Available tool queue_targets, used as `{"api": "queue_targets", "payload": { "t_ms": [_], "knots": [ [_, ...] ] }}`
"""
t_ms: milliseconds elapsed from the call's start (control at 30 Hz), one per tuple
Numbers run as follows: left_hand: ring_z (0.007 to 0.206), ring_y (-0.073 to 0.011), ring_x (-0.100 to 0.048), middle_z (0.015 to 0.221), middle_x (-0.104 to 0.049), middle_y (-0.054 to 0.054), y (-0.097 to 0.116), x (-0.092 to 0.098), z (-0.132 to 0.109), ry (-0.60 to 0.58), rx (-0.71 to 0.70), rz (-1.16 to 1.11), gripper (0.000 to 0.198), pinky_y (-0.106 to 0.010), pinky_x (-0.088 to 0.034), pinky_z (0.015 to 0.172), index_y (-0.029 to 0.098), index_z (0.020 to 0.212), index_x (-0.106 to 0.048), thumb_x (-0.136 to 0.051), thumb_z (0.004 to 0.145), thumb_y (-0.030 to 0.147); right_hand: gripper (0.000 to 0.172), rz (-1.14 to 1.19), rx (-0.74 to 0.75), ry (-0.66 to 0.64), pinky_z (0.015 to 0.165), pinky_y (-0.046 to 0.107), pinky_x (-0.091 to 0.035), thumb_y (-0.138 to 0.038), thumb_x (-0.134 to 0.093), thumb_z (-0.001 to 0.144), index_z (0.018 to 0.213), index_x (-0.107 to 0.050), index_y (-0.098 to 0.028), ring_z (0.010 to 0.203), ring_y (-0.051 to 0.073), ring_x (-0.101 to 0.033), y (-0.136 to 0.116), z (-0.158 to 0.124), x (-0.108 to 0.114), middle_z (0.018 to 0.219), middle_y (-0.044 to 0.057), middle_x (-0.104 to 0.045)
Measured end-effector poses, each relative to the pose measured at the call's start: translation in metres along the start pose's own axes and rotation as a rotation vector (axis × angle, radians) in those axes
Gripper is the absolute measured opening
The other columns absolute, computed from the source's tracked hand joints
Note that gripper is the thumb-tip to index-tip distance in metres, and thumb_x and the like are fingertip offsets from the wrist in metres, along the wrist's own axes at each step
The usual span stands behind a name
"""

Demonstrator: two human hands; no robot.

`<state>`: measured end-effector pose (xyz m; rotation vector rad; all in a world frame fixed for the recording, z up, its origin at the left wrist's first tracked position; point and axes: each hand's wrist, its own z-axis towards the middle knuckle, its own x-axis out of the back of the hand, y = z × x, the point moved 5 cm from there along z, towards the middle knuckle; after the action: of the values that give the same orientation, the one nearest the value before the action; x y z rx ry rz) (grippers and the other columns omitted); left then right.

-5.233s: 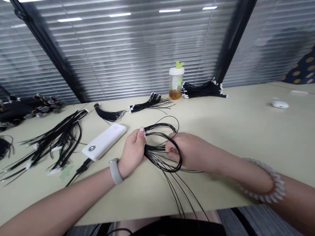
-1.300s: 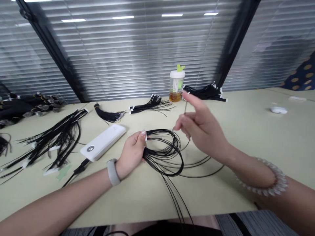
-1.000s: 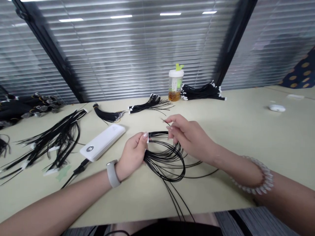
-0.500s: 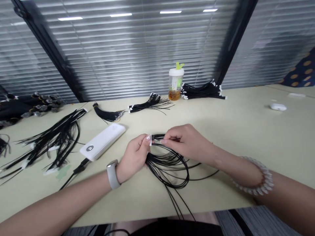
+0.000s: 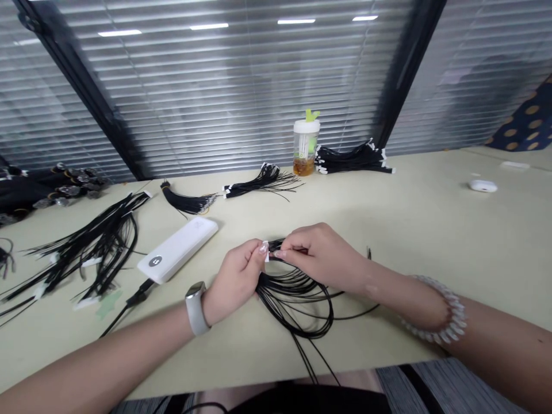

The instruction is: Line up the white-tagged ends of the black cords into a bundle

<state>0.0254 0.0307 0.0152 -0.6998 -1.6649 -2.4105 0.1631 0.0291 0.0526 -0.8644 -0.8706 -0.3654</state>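
A looped bundle of thin black wires (image 5: 317, 332) hangs between my hands, low over the table. My left hand (image 5: 239, 270) is closed on it, with the thumb pressed against a small white connector (image 5: 266, 250) at the wire ends. My right hand (image 5: 319, 253) pinches a wire just right of that connector, its fingertips almost touching the connector's face. What lies behind the right fingers is hidden. Some loose wire ends droop toward the table's near edge, and others curve out under my right wrist.
A white power bank (image 5: 179, 250) with a black cable lies left of my hands. Black wire bundles (image 5: 103, 241) lie at left, with others (image 5: 261, 182) along the back beside a lidded drink cup (image 5: 305, 149). A white earbud case (image 5: 483, 186) sits at right.
My right fingertips have moved left, closer to the white connector. The left hand keeps its grip, and the view has shifted slightly.
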Motion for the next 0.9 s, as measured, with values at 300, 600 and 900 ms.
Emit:
{"api": "queue_targets", "payload": {
  "t_ms": [300, 600, 900],
  "knots": [
    [0.047, -0.0096, -0.036, 0.048, -0.037, 0.006, 0.001, 0.000, 0.000, -0.001, -0.001, 0.052, 0.036, -0.022, -0.031, 0.047, 0.019, 0.059, -0.040, -0.037, 0.089, 0.038, 0.023, 0.016, 0.011, 0.068, 0.053, 0.021, -0.029, -0.019, -0.053, 0.084, 0.062, -0.057, -0.015, 0.055, 0.006, -0.045, -0.002, -0.003, -0.008, 0.060, -0.004, -0.057],
    [0.034, -0.0097, -0.038, 0.039, -0.038, 0.006, -0.008, 0.004, 0.003, 0.077, 0.184, -0.108, 0.042, -0.021, -0.030, 0.037, 0.020, 0.060, -0.039, -0.036, 0.087, 0.052, 0.016, -0.122, -0.037, 0.089, 0.058, 0.023, -0.034, -0.028, -0.065, 0.075, 0.083, -0.055, -0.018, 0.064, 0.010, -0.048, 0.019, 0.007, 0.007, 0.073, -0.003, -0.054],
    [0.031, -0.0084, -0.039, 0.040, -0.037, 0.007, -0.010, 0.005, 0.007, 0.127, 0.223, -0.186, 0.042, -0.020, -0.030, 0.033, 0.019, 0.059, -0.039, -0.042, 0.085, 0.053, 0.022, -0.630, 0.074, 0.093, 0.072, 0.031, -0.040, -0.024, -0.059, 0.080, 0.100, -0.054, -0.016, 0.092, 0.022, -0.052, 0.034, 0.015, 0.022, 0.104, 0.009, -0.055]
  ]
}}
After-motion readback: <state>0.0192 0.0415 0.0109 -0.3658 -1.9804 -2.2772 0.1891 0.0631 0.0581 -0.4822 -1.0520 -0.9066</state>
